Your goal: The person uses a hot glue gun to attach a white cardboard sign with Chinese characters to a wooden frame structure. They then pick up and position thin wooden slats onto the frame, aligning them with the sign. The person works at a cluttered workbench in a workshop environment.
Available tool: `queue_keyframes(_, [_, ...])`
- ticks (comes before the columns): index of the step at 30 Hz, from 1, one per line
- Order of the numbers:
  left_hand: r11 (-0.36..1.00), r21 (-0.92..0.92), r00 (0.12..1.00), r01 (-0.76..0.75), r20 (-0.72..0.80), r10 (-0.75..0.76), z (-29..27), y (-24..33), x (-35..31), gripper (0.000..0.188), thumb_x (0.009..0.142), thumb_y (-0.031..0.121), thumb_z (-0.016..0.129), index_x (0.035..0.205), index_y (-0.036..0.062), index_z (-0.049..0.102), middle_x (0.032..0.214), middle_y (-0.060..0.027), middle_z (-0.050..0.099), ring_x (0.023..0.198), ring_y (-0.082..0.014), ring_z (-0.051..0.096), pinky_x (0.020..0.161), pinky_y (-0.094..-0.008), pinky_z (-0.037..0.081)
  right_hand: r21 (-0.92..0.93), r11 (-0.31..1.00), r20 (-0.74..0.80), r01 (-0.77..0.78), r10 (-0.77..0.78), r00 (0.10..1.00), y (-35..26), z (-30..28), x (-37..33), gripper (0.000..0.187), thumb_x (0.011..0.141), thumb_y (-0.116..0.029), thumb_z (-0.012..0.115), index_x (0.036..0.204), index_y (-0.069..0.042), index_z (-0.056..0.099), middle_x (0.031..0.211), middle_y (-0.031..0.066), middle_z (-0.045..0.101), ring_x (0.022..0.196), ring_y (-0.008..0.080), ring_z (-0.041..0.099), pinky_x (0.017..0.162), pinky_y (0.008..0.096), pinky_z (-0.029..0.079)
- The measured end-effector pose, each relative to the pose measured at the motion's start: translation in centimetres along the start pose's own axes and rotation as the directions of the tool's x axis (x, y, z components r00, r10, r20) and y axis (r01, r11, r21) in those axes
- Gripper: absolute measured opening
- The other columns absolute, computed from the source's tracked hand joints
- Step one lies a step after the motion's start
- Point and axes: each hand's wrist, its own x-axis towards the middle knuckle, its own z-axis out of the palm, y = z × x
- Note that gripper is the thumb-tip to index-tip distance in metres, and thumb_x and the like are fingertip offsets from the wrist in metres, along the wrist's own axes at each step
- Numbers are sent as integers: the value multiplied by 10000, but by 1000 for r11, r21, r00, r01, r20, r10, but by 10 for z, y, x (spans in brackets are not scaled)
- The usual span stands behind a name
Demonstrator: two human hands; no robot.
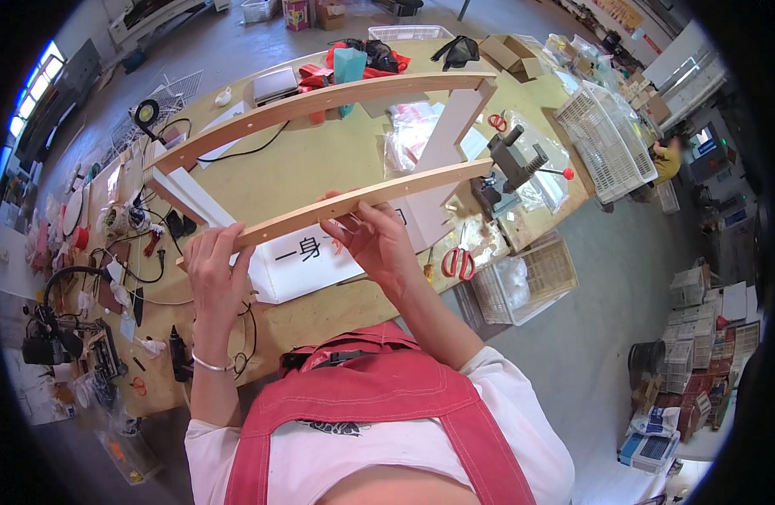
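Note:
A long rectangular frame of light wood (442, 178) is held up over the workbench, with a row of small holes or dots along its rails. My left hand (212, 269) is closed round the left end of the near rail. Near the middle of that same rail, my right hand (379, 244) pinches it between thumb and fingers. Below my hands lies a white sheet (290, 284) with large black printed characters, partly covered by my right hand. The frame's right end comes close to a small black hand press (509, 160) with a red-knobbed lever; contact cannot be made out.
Red-handled scissors (459, 261) lie at the bench's near right, above a white plastic basket (535, 282) holding a white bag. A larger white crate (602, 139) stands at the right edge. Cables, a black bottle (178, 353) and a black lamp (55, 332) crowd the left side.

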Motion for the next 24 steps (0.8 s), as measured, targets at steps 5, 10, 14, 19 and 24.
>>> queue_keyframes(5, [999, 4, 999, 33, -29, -32, 44, -6, 10, 268, 819, 66, 721, 1084, 79, 679, 966, -86, 642, 957, -269, 602, 924, -413, 419, -8, 999, -23, -38, 38, 999, -13, -23, 38, 261, 1029, -257, 567, 1127, -23, 505, 1183, 212, 637, 1118, 297, 648, 894, 435, 616])
queue_keyframes(10, [999, 18, 999, 35, -41, -34, 56, -5, 17, 262, 825, 61, 713, 1085, 81, 685, 965, -87, 642, 954, -263, 604, 916, -409, 420, -24, 998, -58, -57, 56, 997, -14, -29, 50, 274, 1021, -294, 579, 1085, -39, 504, 1150, 216, 649, 1094, 291, 653, 865, 418, 635])
queue_keyframes(14, [999, 14, 999, 43, -28, -42, 56, -3, 17, 260, 826, 59, 713, 1084, 71, 681, 966, -92, 641, 953, -272, 603, 913, -411, 420, -15, 995, -34, -103, 102, 994, -15, -32, 53, 213, 1001, -247, 592, 1039, -51, 520, 1113, 219, 662, 1075, 289, 659, 863, 419, 636])
queue_keyframes(19, [999, 19, 999, 31, -23, -31, 55, -5, 16, 252, 817, 46, 716, 1064, 60, 673, 974, -98, 641, 957, -282, 604, 923, -412, 417, 22, 993, -23, -114, 115, 993, -18, -30, 52, 142, 980, -182, 585, 1001, -51, 534, 1104, 229, 669, 1071, 299, 661, 866, 429, 632])
queue_keyframes(24, [1000, 13, 1000, 19, -16, -19, 56, -7, 14, 249, 820, 51, 720, 1063, 65, 669, 985, -94, 644, 967, -281, 606, 937, -416, 413, 37, 993, -8, -110, 111, 994, -16, -34, 51, 135, 979, -180, 582, 1001, -55, 537, 1123, 246, 670, 1073, 312, 667, 869, 437, 630])
